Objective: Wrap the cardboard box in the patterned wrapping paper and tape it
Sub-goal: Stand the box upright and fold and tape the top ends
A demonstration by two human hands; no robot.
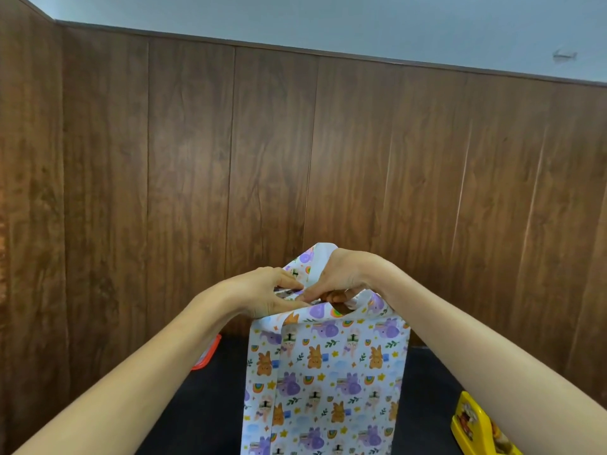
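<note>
Both left hand (pixel 262 295) and right hand (pixel 345 277) pinch the patterned wrapping paper (pixel 328 372) at its 12 o'clock end. Fingers (pixel 289 283) gather the flaps, probably for taping.

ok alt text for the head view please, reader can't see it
A left hand and right hand pinch together the top end of the patterned wrapping paper, which stands upright as a tall wrapped shape on a dark table. A wood-panelled wall rises behind, and a yellow object lies at the lower right.
</note>
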